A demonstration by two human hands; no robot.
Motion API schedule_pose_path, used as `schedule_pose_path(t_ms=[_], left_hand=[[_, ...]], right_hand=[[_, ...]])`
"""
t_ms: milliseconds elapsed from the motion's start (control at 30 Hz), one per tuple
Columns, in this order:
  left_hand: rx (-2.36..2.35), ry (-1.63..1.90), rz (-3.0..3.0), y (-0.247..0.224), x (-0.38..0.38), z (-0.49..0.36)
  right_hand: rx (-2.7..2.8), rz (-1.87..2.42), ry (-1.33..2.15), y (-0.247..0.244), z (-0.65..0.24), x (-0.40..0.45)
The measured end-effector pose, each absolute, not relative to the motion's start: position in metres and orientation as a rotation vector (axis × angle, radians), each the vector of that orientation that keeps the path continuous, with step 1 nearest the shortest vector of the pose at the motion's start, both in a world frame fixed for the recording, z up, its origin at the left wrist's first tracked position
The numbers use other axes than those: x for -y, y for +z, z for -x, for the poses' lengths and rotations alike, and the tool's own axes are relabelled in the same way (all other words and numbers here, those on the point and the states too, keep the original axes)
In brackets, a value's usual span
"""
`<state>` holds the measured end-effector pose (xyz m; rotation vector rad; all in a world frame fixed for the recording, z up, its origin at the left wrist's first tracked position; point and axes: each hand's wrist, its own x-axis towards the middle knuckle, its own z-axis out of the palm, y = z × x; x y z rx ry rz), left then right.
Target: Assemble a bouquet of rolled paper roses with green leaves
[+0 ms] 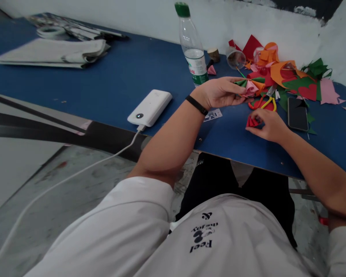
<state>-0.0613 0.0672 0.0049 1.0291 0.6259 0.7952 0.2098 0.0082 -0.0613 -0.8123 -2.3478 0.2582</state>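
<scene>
My left hand (pixel 226 92) is closed round a paper flower (pixel 251 88) with pink, orange and green folded parts. Between the fingertips of my right hand (pixel 268 125) is a small red folded paper piece (pixel 252 121), held a little to the right of and nearer than the flower. Scissors (pixel 263 104) with red and yellow handles lie on the table just beyond my right hand. Under my left wrist a clear plastic ruler (pixel 213 115) partly shows. A dark phone (pixel 297 114) rests to the right of my right hand.
Coloured paper scraps (pixel 294 82) are heaped at the back right of the blue table (pixel 150 69). A plastic bottle (pixel 193 50), a clear cup (pixel 235 58) and a wooden piece (pixel 213 54) stand or lie near the wall. Leftward are a cabled white power bank (pixel 150 107) and folded newspaper (pixel 52 52).
</scene>
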Motion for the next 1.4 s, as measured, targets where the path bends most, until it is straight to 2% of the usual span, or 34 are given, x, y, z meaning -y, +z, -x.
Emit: schedule_pose_path(t_ms=[167,333,667,867,1100,1400], left_hand=[[-0.637,0.819,-1.152,0.006,-0.064,0.059],[-0.611,0.67,-1.174,0.003,-0.071,0.062],[-0.622,0.531,-1.155,-0.009,-0.067,0.05],[-0.623,0.578,-1.182,-0.021,-0.075,0.048],[-0.756,0.627,-1.187,-0.017,-0.073,0.043],[-0.69,0.69,-1.121,-0.015,-0.06,0.032]], right_hand=[[1.975,0.717,0.175,-0.04,-0.217,0.0],[1.706,0.792,0.177,-0.034,-0.221,-0.006],[1.682,0.887,0.525,-0.054,-0.223,-0.025],[1.546,0.907,0.744,-0.056,-0.212,-0.022],[1.524,0.862,0.781,-0.047,-0.206,-0.015],[1.523,0.904,0.697,-0.05,-0.203,-0.015]])
